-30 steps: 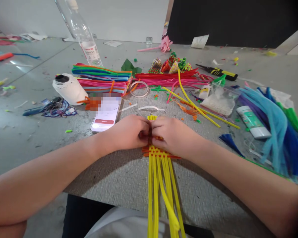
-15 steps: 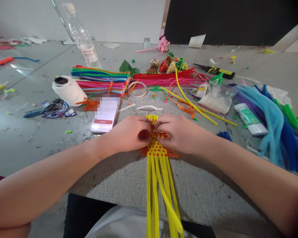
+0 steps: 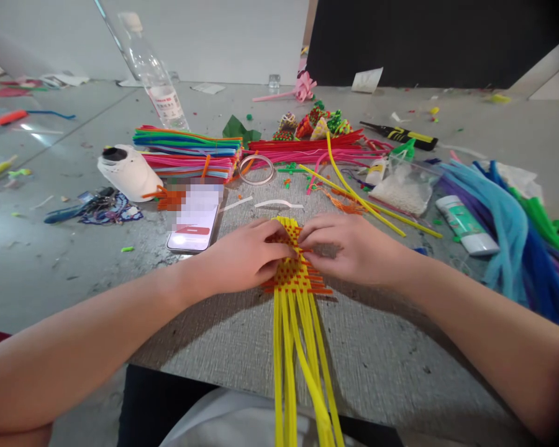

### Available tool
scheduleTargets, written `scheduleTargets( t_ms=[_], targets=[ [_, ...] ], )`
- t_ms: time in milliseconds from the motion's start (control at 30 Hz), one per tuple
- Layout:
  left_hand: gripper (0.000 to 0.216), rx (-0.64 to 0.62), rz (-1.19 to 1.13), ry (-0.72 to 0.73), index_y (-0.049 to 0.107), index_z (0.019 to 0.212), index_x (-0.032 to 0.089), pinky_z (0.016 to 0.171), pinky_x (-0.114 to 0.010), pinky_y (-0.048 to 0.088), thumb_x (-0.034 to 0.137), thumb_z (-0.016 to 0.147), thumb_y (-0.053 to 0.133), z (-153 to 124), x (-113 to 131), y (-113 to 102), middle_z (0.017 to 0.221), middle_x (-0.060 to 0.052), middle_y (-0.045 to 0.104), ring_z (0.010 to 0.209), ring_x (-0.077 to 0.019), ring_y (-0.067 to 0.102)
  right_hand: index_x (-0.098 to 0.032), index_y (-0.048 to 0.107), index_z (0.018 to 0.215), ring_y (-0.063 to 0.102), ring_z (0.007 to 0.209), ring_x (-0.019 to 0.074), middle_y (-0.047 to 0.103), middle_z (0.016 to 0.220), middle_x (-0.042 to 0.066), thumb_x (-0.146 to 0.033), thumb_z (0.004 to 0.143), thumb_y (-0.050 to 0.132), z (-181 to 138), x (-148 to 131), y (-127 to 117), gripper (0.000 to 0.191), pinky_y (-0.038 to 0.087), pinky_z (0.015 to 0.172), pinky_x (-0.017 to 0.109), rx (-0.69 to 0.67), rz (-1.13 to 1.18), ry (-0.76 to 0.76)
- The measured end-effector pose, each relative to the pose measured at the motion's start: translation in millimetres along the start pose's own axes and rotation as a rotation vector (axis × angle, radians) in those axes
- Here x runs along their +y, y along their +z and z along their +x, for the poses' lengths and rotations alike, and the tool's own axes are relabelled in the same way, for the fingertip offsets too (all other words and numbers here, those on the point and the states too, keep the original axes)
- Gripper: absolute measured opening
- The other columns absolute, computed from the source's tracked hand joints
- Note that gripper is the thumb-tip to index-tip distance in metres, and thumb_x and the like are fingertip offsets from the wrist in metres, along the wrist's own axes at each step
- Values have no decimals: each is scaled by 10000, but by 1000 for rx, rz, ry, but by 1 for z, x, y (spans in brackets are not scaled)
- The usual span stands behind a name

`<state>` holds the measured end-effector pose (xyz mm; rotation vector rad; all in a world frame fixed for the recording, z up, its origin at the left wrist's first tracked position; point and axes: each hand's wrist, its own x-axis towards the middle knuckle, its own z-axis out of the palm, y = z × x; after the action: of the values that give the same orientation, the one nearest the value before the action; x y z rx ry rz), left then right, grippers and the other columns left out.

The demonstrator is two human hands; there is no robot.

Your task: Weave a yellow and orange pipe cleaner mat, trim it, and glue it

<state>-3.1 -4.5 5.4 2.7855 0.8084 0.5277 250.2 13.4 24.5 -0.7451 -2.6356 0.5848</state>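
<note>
A woven piece of yellow and orange pipe cleaners lies on the grey table in front of me. Its long yellow strands hang toward me past the table edge, and short orange ends stick out at both sides. My left hand grips the weave from the left, fingers curled over its upper part. From the right, my right hand has thumb and fingertips closed at the weave's right edge, by the orange ends. Exactly which strand they pinch is partly hidden.
A phone lies beside my left hand, with a white roll behind it. Bundled pipe cleaners, a plastic bottle and a bag of white beads stand farther back. At right are a tube and blue pipe cleaners.
My right hand has shifted slightly right, its fingertips now at the weave's edge. My left fingers have spread across the weave, and more of its right side shows.
</note>
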Motion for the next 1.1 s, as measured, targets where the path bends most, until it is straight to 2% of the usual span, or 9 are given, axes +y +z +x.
scheduleTargets(
  t_ms=[133, 267, 400, 600, 833, 967, 1100],
  targets=[
    [343, -35, 48, 81, 794, 1245, 261, 1141, -511, 529, 136, 979, 616, -2, 0, 1, 1377, -135, 663, 1319, -313, 617, -186, 762, 829, 706, 912, 237, 765, 944, 90, -166, 918, 712, -5, -3, 5, 104, 526, 840, 365, 20, -40, 13],
    [367, -63, 24, 100, 793, 1264, 256, 1180, -527, 509, 124, 975, 608, -1, -3, 2, 1365, -117, 715, 1356, -317, 608, -183, 745, 781, 682, 935, 254, 756, 942, 103, -133, 908, 693, -4, -1, 12, 146, 524, 853, 387, 34, -103, 13],
    [368, -52, 11, 106, 792, 1256, 232, 1173, -505, 523, 106, 971, 596, 0, -5, 3, 1348, -96, 747, 1323, -304, 647, -171, 750, 769, 675, 946, 258, 758, 964, 118, -138, 937, 671, -3, -1, 13, 188, 521, 868, 401, -7, -136, 17],
    [321, -54, -14, 63, 799, 1181, 244, 1167, -461, 533, 100, 951, 627, 0, -4, 3, 1321, -55, 773, 1282, -269, 683, -170, 696, 677, 634, 848, 229, 708, 799, 85, -128, 960, 648, 4, 3, 13, 291, 497, 789, 369, -41, -171, -5],
    [240, -27, -120, 68, 781, 1158, 198, 1118, -477, 568, 172, 971, 632, -2, -5, -6, 1329, -122, 764, 1256, -278, 717, -194, 743, 793, 670, 920, 246, 742, 918, 95, -130, 927, 665, 0, -8, 5, 168, 519, 836, 382, -18, -114, 17],
    [129, -47, -172, 44, 771, 1022, 162, 1054, -449, 597, 207, 919, 706, -2, -5, -12, 1261, -158, 770, 1194, -293, 741, -189, 754, 825, 690, 977, 263, 754, 977, 105, -155, 892, 724, -3, -19, 4, 81, 533, 880, 393, -45, -74, 39],
    [63, -59, -160, 56, 754, 864, 170, 1000, -425, 602, 152, 882, 697, 0, -4, -11, 1198, -146, 780, 1137, -291, 752, -174, 739, 781, 689, 932, 253, 752, 946, 108, -106, 877, 711, -3, -16, 11, 121, 528, 848, 387, -82, -84, 50]
  ],
)
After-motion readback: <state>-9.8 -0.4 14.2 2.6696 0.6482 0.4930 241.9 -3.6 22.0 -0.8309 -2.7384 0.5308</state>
